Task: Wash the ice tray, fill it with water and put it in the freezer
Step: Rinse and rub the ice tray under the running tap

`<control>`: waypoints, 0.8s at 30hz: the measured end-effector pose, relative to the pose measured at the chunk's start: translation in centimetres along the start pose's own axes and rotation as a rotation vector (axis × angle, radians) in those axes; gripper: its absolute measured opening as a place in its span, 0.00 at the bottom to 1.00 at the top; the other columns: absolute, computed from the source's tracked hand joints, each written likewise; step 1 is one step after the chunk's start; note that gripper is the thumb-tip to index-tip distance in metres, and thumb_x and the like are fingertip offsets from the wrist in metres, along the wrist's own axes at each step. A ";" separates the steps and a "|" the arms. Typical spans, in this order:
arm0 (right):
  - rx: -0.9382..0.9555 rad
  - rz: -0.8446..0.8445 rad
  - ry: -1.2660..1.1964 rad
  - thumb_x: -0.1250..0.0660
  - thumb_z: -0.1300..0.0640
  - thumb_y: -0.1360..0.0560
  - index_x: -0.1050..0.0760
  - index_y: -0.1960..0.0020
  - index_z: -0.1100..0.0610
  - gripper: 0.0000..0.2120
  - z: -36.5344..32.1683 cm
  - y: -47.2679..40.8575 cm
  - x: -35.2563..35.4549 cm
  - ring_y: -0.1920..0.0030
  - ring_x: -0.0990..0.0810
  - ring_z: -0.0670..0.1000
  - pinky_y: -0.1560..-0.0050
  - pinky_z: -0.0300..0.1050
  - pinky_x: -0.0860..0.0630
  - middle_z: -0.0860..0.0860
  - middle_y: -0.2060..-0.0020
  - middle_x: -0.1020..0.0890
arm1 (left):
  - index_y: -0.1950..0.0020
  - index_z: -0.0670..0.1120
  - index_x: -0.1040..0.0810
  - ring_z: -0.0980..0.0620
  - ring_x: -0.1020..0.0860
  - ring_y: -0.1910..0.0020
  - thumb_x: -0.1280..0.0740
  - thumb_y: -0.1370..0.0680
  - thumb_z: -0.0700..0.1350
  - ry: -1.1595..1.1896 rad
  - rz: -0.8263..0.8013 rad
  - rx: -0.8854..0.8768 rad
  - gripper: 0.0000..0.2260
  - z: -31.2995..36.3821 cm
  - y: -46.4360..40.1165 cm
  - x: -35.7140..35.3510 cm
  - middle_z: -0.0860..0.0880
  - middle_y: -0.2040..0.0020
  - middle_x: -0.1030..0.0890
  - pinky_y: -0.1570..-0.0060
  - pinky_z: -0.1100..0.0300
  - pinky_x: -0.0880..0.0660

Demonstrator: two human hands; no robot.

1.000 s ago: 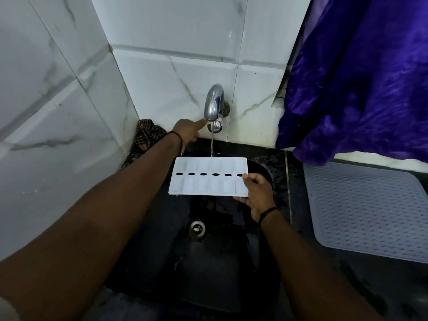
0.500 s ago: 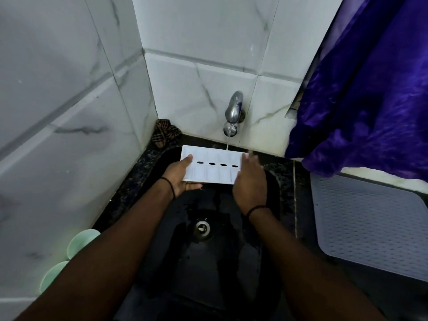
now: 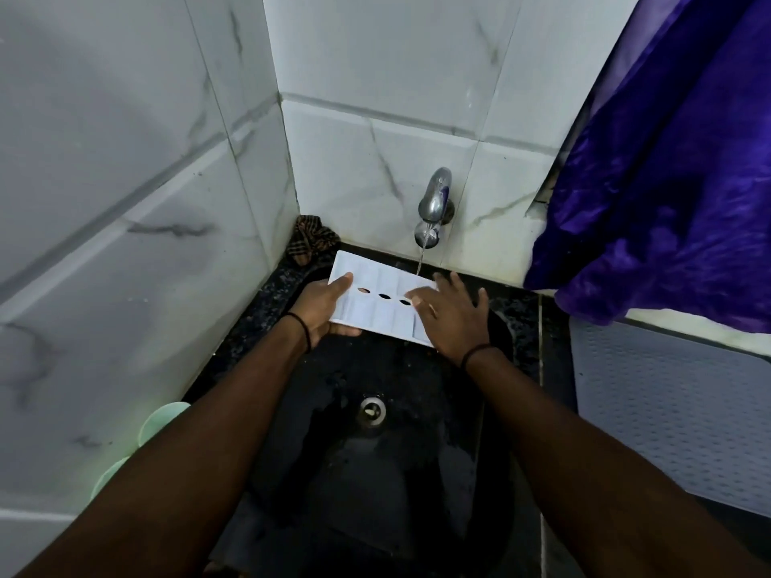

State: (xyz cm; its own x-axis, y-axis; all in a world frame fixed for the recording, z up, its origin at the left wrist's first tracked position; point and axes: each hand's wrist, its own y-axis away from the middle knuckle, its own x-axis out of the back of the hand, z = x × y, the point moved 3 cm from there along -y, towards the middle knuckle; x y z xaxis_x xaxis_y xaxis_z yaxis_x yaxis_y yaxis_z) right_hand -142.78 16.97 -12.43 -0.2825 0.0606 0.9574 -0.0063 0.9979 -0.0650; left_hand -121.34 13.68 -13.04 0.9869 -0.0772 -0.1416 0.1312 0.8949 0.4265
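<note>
Water ran from the tap onto the tray at frame centre. Its right end lay hidden under the flat right hand. The left hand gripped its left edge above the sink.

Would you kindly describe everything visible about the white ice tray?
The white plastic ice tray is rectangular, with two rows of shallow compartments and a middle line of oval holes. It is held roughly level over the black sink, under the chrome tap, whose thin stream lands on its far right part. The left hand grips its left end; the right hand lies flat on its right end.
</note>
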 end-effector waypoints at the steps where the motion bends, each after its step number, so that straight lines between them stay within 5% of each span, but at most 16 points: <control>1: -0.016 0.033 -0.047 0.46 0.44 0.19 0.28 0.34 0.41 0.16 0.0 -0.1 0.1 0.23 0.42 0.51 0.26 0.63 0.54 0.48 0.26 0.32 | 0.42 0.42 0.22 0.46 0.17 0.59 0.35 0.22 0.54 -0.003 -0.030 -0.001 0.18 0.1 0.0 0.0 0.44 0.53 0.16 0.73 0.54 0.21; 4: -0.104 0.148 -0.328 0.36 0.46 0.22 0.30 0.35 0.52 0.18 -0.2 -1.2 1.5 0.36 0.26 0.53 0.29 0.56 0.38 0.51 0.39 0.21 | 0.45 0.43 0.20 0.46 0.16 0.59 0.36 0.22 0.56 -0.084 -0.125 -0.024 0.17 1.2 0.2 0.0 0.45 0.53 0.15 0.72 0.54 0.21; 6: -0.133 0.010 -0.418 0.32 0.44 0.25 0.25 0.43 0.52 0.16 -0.3 -2.3 2.4 0.50 0.22 0.51 0.47 0.46 0.26 0.48 0.53 0.19 | 0.50 0.45 0.18 0.46 0.16 0.59 0.35 0.22 0.56 -0.167 -0.154 -0.050 0.15 2.1 0.1 0.5 0.45 0.54 0.15 0.69 0.53 0.20; 8: -0.153 -0.138 -0.435 0.30 0.45 0.27 0.23 0.57 0.54 0.12 -0.5 -3.1 2.8 0.58 0.22 0.51 0.63 0.42 0.30 0.47 0.65 0.22 | 0.52 0.45 0.19 0.44 0.17 0.56 0.33 0.24 0.55 -0.150 -0.077 -0.076 0.14 3.5 -0.4 1.0 0.45 0.55 0.15 0.64 0.50 0.19; 12: -0.362 -0.004 -0.553 0.36 0.51 0.22 0.32 0.68 0.58 0.19 -0.9 -3.9 2.4 0.59 0.25 0.54 0.60 0.43 0.35 0.57 0.64 0.25 | 0.46 0.46 0.23 0.48 0.17 0.60 0.37 0.25 0.63 0.226 0.109 -0.045 0.21 4.2 -1.1 0.4 0.47 0.57 0.16 0.62 0.55 0.20; 15: -0.507 0.039 -0.668 0.40 0.54 0.19 0.23 0.56 0.61 0.14 -2.1 -3.3 0.7 0.49 0.21 0.59 0.52 0.46 0.29 0.63 0.52 0.20 | 0.37 0.43 0.24 0.43 0.18 0.51 0.36 0.24 0.60 0.239 -0.036 0.056 0.24 0.2 -0.5 -3.3 0.43 0.47 0.17 0.50 0.47 0.22; 17: -0.502 0.042 -0.698 0.41 0.55 0.19 0.21 0.47 0.64 0.14 -2.5 -2.6 0.2 0.46 0.21 0.60 0.49 0.46 0.28 0.63 0.45 0.19 | 0.39 0.40 0.22 0.40 0.19 0.47 0.32 0.23 0.51 0.261 0.011 0.046 0.18 -1.8 0.3 -5.4 0.39 0.43 0.19 0.46 0.44 0.22; 24: -0.544 -0.328 -1.354 0.39 0.63 0.18 0.26 0.41 0.62 0.08 -1.7 0.1 -1.6 0.61 0.18 0.51 0.61 0.41 0.18 0.57 0.57 0.18 | 0.36 0.39 0.25 0.39 0.21 0.45 0.35 0.21 0.44 0.374 0.324 -0.009 0.15 -2.3 -1.0 -2.7 0.40 0.40 0.21 0.44 0.42 0.24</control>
State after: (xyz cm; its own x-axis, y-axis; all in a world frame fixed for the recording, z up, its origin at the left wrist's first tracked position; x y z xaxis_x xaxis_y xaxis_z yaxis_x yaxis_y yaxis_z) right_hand -140.67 17.07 -13.46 -0.9930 0.0741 -0.0915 0.0190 0.8674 0.4972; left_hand -124.41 13.98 -15.15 0.8753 0.3673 -0.3144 -0.1795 0.8506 0.4942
